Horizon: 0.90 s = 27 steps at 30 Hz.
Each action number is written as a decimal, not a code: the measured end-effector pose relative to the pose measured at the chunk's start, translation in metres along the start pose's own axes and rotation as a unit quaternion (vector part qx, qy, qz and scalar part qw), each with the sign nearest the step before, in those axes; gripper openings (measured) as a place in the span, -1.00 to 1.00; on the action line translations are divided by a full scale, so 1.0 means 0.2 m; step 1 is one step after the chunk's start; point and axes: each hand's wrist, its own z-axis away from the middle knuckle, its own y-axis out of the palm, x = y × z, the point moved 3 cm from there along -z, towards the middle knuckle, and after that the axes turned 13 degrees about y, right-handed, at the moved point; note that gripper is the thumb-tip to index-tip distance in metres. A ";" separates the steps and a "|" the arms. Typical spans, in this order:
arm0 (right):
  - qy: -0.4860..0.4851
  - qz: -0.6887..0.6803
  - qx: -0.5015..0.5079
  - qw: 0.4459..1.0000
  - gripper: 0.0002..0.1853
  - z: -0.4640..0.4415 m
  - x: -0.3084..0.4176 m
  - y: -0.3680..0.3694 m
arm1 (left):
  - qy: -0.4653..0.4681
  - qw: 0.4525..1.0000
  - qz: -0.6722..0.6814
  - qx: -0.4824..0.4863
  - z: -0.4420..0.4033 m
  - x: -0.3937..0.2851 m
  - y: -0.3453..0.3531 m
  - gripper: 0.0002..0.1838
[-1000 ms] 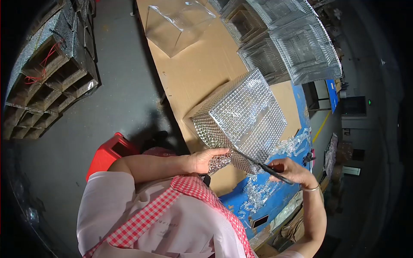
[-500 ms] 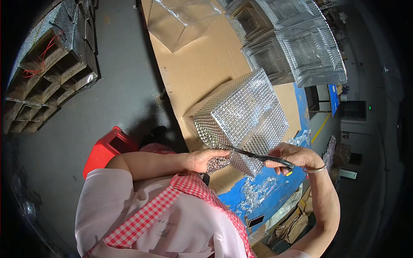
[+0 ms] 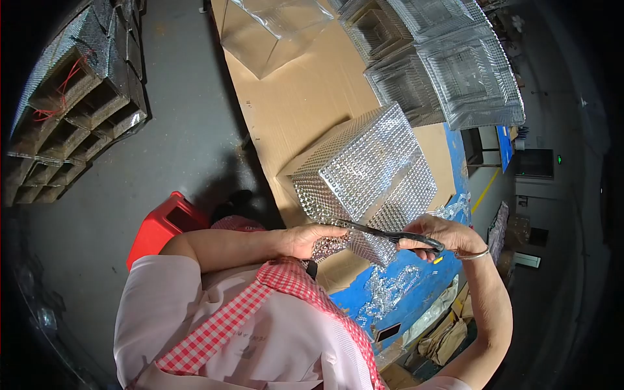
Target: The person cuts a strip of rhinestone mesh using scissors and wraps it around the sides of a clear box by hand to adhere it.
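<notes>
A box-shaped piece covered in shiny, studded clear-silver plastic sheet (image 3: pixel 370 169) lies tilted in front of me. My left hand (image 3: pixel 304 240) grips the loose near flap of that sheet, thumb stretched along its edge. In my right hand (image 3: pixel 441 235) is a pair of black-handled scissors (image 3: pixel 385 234); the fingers are wrapped around the handles. The scissors point left across the near end of the box, their tip close to my left thumb. Whether the blades are apart is hard to make out.
Brown cardboard (image 3: pixel 292 97) covers much of the blue table (image 3: pixel 422 299). A clear plastic box (image 3: pixel 273 39) stands at the back, with several textured square containers (image 3: pixel 468 78) to the right. Plastic scraps (image 3: pixel 390 286) and a phone-like dark object (image 3: pixel 388 333) lie nearby. A red stool (image 3: pixel 162 224) stands left.
My right hand has shifted slightly, and the scissor handles sit a little higher. My left hand and the box look unmoved.
</notes>
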 end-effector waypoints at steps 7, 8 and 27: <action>0.009 -0.026 -0.004 1.000 -0.50 0.02 0.05 -0.01 | 0.014 1.000 -0.009 0.005 -0.01 0.00 -0.01 -0.79; 0.005 -0.032 -0.002 0.999 -0.50 0.01 0.03 -0.01 | 0.014 1.000 -0.008 0.012 -0.01 0.01 -0.02 -0.78; 0.031 0.081 0.030 0.996 -0.38 0.03 0.05 -0.01 | 0.022 0.999 0.029 0.024 0.06 -0.01 -0.01 -0.77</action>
